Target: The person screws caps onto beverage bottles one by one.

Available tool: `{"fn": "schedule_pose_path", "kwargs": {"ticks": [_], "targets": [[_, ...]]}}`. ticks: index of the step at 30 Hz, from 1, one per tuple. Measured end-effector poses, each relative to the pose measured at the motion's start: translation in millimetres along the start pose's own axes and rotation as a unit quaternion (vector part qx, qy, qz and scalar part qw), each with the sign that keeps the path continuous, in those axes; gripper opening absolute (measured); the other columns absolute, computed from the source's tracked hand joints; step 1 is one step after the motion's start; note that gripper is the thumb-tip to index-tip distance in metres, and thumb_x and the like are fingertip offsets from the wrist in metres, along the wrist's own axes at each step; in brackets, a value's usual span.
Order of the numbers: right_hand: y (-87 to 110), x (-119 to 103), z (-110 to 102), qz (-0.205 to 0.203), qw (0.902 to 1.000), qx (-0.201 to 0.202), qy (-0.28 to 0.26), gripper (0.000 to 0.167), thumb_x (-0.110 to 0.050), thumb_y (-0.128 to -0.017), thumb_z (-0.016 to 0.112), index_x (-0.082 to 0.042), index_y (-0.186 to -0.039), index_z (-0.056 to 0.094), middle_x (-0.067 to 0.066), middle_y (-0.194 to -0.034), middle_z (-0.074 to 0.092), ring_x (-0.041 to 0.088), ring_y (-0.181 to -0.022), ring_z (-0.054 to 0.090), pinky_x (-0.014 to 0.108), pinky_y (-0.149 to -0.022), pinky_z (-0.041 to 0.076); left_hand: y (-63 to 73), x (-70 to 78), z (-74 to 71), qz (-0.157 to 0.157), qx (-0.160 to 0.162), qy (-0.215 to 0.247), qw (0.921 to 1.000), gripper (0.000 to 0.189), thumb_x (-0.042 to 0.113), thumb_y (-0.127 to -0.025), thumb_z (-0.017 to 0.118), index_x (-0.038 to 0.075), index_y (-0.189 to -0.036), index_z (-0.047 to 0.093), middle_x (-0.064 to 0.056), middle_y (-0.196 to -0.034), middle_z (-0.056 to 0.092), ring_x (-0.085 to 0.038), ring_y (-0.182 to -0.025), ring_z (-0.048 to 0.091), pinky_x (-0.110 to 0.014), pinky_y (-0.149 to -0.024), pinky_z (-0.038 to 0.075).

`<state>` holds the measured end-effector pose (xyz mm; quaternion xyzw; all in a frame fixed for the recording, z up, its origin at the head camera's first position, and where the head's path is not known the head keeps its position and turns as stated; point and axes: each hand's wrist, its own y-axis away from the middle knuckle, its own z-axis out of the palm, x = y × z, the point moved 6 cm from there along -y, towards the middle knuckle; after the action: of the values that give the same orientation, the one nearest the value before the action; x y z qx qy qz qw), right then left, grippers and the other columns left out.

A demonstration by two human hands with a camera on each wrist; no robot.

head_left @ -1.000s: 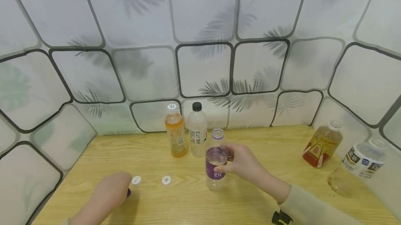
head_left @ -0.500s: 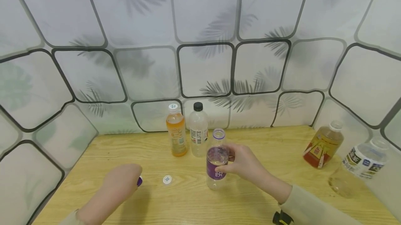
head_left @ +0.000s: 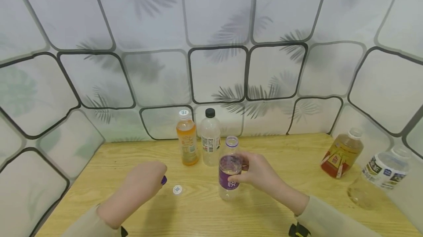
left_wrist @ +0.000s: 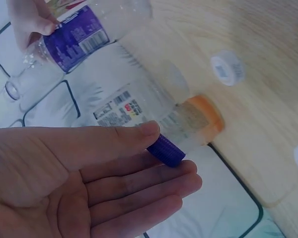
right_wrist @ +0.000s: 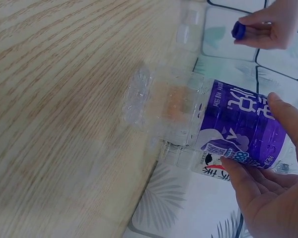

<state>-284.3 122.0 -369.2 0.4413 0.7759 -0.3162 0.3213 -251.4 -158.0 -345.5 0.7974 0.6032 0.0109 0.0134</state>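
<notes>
My left hand point(head_left: 145, 179) pinches a purple bottle cap point(left_wrist: 166, 150) between thumb and index finger, raised over the table. In the head view most of this cap is hidden behind the hand. My right hand point(head_left: 259, 171) grips an uncapped clear bottle point(right_wrist: 246, 124) with a purple label around its middle. That bottle stands upright on the table, and its open neck shows a purple ring. Close to the left hand a white cap point(head_left: 177, 189) lies on the wood.
Behind stand an orange drink bottle point(head_left: 187, 139) with a white cap and a clear bottle point(head_left: 210, 138) with a black cap. At the right are two uncapped bottles, one with a yellow-red label point(head_left: 340, 154), one clear point(head_left: 380, 176). A patterned wall point(head_left: 218, 75) encloses the wooden table point(head_left: 211, 218).
My left hand has moved right and farther up the view with the purple cap, now covering the left white cap. The right hand and its bottle have stayed in place.
</notes>
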Motion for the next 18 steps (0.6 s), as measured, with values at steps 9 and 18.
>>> {"fn": "schedule_pose_path", "kwargs": {"ticks": [9, 18], "targets": [[0.6, -0.7, -0.4, -0.002, 1.0, 0.001, 0.003, 0.06, -0.013, -0.079, 0.095, 0.009, -0.128, 0.067, 0.022, -0.116, 0.077, 0.031, -0.099, 0.079, 0.028, -0.082, 0.065, -7.0, 21.7, -19.7, 0.033, 0.023, -0.012, 0.9991, 0.033, 0.0, -0.091, 0.079, 0.011, -0.071, 0.054, 0.0, -0.066, 0.05, -0.017, -0.062, 0.044, -0.032, -0.056, 0.041], [-0.4, 0.5, -0.1, -0.011, 0.9999, 0.001, 0.008, 0.06, -0.012, -0.078, 0.095, 0.01, -0.127, 0.066, 0.023, -0.114, 0.077, 0.032, -0.098, 0.079, 0.027, -0.081, 0.065, -12.7, 36.6, -33.0, 0.035, 0.009, -0.003, 0.9993, 0.032, 0.002, -0.093, 0.078, 0.012, -0.074, 0.054, -0.002, -0.068, 0.051, -0.018, -0.064, 0.044, -0.032, -0.058, 0.038]]}}
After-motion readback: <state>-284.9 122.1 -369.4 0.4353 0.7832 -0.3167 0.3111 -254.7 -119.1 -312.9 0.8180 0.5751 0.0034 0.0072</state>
